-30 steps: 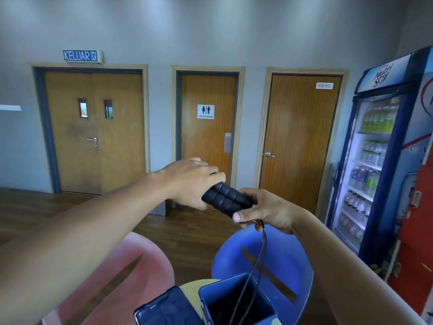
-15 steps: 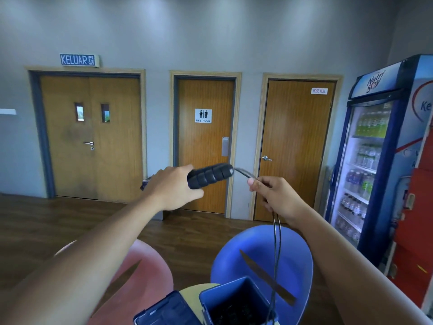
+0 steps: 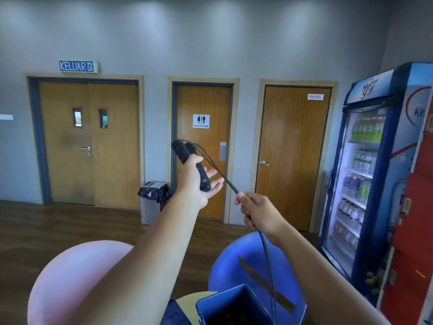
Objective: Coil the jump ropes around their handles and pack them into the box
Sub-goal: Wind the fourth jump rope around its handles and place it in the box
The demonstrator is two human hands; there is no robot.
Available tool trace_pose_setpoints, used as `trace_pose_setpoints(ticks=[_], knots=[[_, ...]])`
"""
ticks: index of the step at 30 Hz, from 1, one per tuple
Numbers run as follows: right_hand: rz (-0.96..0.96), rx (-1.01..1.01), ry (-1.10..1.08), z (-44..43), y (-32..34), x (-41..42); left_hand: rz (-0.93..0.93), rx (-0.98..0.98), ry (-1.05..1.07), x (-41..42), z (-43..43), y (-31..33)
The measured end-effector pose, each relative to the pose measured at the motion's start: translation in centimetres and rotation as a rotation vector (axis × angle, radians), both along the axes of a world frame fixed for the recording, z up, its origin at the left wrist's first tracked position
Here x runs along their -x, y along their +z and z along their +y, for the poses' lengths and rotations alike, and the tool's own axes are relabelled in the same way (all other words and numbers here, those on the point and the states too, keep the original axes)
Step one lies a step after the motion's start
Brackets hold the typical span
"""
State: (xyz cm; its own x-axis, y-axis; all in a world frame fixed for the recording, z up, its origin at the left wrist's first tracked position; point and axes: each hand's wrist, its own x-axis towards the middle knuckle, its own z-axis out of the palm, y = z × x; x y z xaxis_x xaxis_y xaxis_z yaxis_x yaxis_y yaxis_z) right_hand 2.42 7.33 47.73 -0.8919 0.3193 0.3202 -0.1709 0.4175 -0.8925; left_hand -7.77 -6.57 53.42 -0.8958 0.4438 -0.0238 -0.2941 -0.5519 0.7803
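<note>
pink chair [image 3: 77,277]: bottom left, under left forearm
handles [image 3: 185,153]: black pair, tilted up, in left hand
left hand [image 3: 195,184]: thumb clamps handles to palm, fingers splayed
rope [image 3: 218,171]: taut, handle tops to right hand
box [image 3: 220,296]: blue, open, rope tail hangs in
right hand [image 3: 260,213]: fist clenched round rope
fridge [image 3: 375,184]: far right

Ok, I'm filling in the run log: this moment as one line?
step: coiling | left hand: holds handles | right hand: pinches rope | rope: taut between hands, hanging toward box
</note>
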Motion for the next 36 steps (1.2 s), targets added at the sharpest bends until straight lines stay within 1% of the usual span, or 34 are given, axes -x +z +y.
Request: trace_pose_setpoints(ticks=[2,3,5,8,10,12,15,18,20,22,24,26,27,30,33,34,36], knots=[[-0.028,-0.04,-0.008,0.3,-0.4,-0.3,-0.076,-0.085,0.009,0.2,0.5,1.1],[-0.035,-0.047,-0.011,0.4,-0.6,-0.4,-0.096,-0.093,0.024,0.4,0.6,1.6],[-0.045,-0.054,-0.011,0.9,-0.8,-0.8,-0.12,-0.074,0.049,1.0,0.9,2.1],[-0.074,-0.1,-0.012,1.5,-0.8,-1.2,-0.156,-0.105,0.084,1.9,1.3,2.4],[-0.089,-0.177,-0.034,2.1,-0.8,-1.4,-0.119,-0.07,0.146,2.6,1.5,2.2],[-0.082,-0.277,-0.085,2.9,-0.9,-1.5,0.007,0.072,0.239,3.6,1.7,1.7],[-0.082,-0.394,-0.14,3.9,-0.7,-1.5,0.33,0.379,0.323,5.1,1.4,0.3],[-0.119,-0.489,-0.135,4.1,-0.2,-1.4,0.745,0.809,0.336,5.8,0.3,-0.9],[-0.138,-0.545,-0.127,4.2,0.4,-1.3,0.991,1.08,0.312,6.1,-0.8,-1.3],[-0.136,-0.581,-0.114,4.3,1.2,-1.2,1.185,1.304,0.284,6.6,-1.8,-1.7],[-0.096,-0.594,-0.096,4.1,2.1,-1.1,1.333,1.445,0.257,7.1,-2.6,-2.2],[-0.036,-0.599,-0.096,3.9,2.9,-0.8,1.45,1.502,0.206,7.0,-3.3,-2.5],[-0.004,-0.599,-0.101,3.9,3.3,-0.6,1.5,1.498,0.17,6.8,-3.6,-2.5],[0.084,-0.583,-0.091,3.8,3.9,-0.1,1.651,1.418,0.061,5.8,-4.4,-1.9],[0.153,-0.548,-0.037,4.1,4.5,0.4,1.818,1.341,-0.084,4.6,-5.0,-1.1],[0.167,-0.516,-0.014,4.2,4.6,0.6,1.836,1.321,-0.137,4.2,-5.1,-0.9],[0.169,-0.427,0.046,4.5,4.4,0.9,1.785,1.243,-0.276,3.3,-5.2,-0.3]])
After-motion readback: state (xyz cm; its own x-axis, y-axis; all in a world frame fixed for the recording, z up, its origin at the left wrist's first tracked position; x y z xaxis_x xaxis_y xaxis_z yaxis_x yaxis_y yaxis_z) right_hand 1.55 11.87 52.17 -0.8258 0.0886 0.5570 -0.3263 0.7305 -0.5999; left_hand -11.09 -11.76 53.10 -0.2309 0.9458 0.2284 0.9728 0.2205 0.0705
